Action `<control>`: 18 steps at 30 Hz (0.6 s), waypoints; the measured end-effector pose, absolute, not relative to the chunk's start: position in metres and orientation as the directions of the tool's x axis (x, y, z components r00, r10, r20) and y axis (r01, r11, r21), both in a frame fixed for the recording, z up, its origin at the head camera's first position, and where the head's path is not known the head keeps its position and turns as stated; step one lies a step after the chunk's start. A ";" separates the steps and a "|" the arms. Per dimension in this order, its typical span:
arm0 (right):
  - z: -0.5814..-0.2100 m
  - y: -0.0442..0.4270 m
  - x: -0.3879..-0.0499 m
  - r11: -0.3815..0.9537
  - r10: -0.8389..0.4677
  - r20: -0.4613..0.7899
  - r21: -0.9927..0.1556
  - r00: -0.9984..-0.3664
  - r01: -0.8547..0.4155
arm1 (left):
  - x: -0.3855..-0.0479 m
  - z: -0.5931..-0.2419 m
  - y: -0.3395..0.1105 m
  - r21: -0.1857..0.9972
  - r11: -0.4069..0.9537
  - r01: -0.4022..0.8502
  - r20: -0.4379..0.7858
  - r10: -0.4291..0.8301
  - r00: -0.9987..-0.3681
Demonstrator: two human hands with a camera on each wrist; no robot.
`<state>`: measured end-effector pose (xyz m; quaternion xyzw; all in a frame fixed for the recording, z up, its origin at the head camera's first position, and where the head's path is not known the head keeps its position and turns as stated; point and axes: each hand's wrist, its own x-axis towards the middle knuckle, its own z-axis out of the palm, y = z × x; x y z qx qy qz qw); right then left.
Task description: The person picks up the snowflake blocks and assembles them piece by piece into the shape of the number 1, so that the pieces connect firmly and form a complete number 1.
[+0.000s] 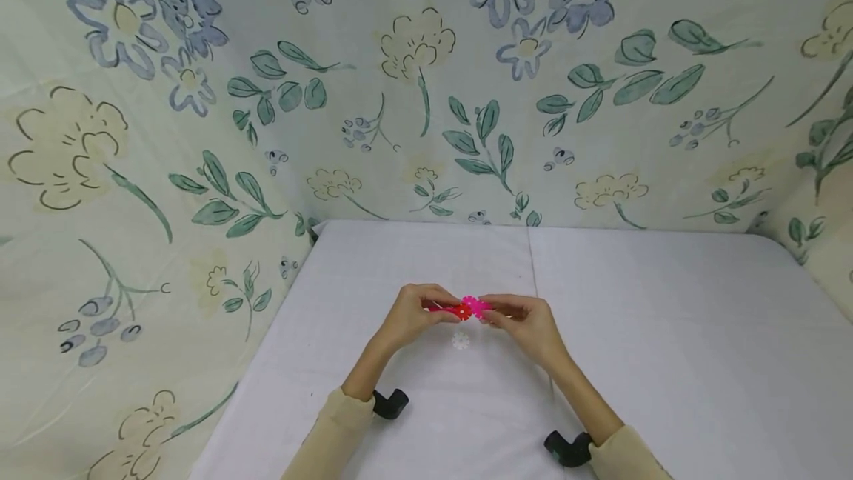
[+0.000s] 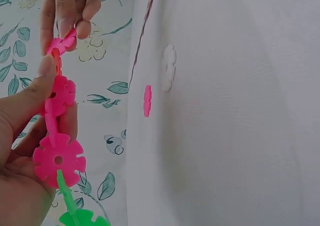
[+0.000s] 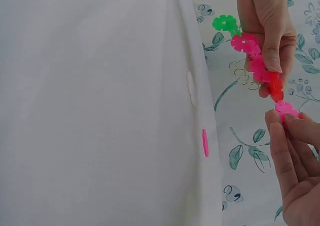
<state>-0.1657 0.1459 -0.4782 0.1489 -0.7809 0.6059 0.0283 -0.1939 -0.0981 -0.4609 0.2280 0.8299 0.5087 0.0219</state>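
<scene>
Two cream sleeves (image 1: pixel 333 428), mine, one on each forearm, at the bottom edge of the head view. Two black fittings (image 1: pixel 391 404), one beside each of my wrists.

My left hand (image 1: pixel 416 310): fingers curled, thumb pressed down, holding a chain of flower discs (image 2: pixel 51 121). Chain, in order: a red disc (image 3: pixel 276 87) at the end under my thumb, then several pink discs, then green (image 3: pixel 225 23) at the far end, which hangs past my palm. Chain held above the table (image 1: pixel 700 317).

My right hand (image 1: pixel 529 324): thumb and fingertips drawn together, pinching one bright pink disc (image 3: pixel 285 108). This disc meets the red disc at its edge, between my two hands; whether the slots are joined I cannot tell.

On the table, loose: one white disc (image 1: pixel 460 341), just below my hands in the head view; one pink loose disc (image 2: pixel 147 101), near the white one, seen in both wrist views.

Table covering: white cloth with a crease line. Behind and to the sides: a curtain (image 1: pixel 426 154) printed with blue and yellow flowers and green leaves.
</scene>
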 end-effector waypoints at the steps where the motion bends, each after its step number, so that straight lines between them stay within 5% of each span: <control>1: -0.478 0.146 -0.165 0.224 -0.196 0.231 -0.936 -0.953 -0.273 | -0.194 -0.460 -0.098 0.855 0.377 0.356 0.195 0.403 -0.894; 18: -0.474 0.146 -0.162 0.248 -0.239 0.316 -0.894 -0.918 -0.373 | -0.192 -0.455 -0.097 0.865 0.346 0.363 0.188 0.448 -0.874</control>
